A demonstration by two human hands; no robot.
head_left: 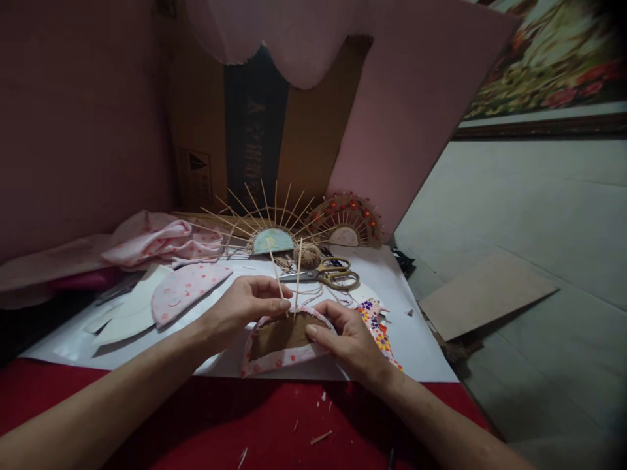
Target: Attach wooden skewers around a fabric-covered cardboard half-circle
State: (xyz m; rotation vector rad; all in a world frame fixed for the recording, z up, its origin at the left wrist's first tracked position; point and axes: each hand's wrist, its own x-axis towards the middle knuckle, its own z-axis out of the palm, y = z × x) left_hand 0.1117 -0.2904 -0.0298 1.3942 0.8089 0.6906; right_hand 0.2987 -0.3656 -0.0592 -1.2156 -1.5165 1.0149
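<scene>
My right hand [349, 339] grips a half-round cardboard piece [281, 339] edged in pink dotted fabric, thumb pressed on its brown face. My left hand [247, 301] pinches a thin bamboo skewer [275, 273] that stands in the piece's curved top edge. A second skewer [298, 275] stands upright just to its right. Both hands rest over a white sheet [421, 352] on a red cloth [220, 424].
Scissors [328, 275] and a twine ball [307, 254] lie behind the hands. Two finished skewer fans [268, 238] [347, 225] lean at the back against a cardboard box [255, 143]. A pink dotted half-round [183, 290] and crumpled pink fabric [157, 241] lie left. Floral fabric scraps [375, 323] lie right.
</scene>
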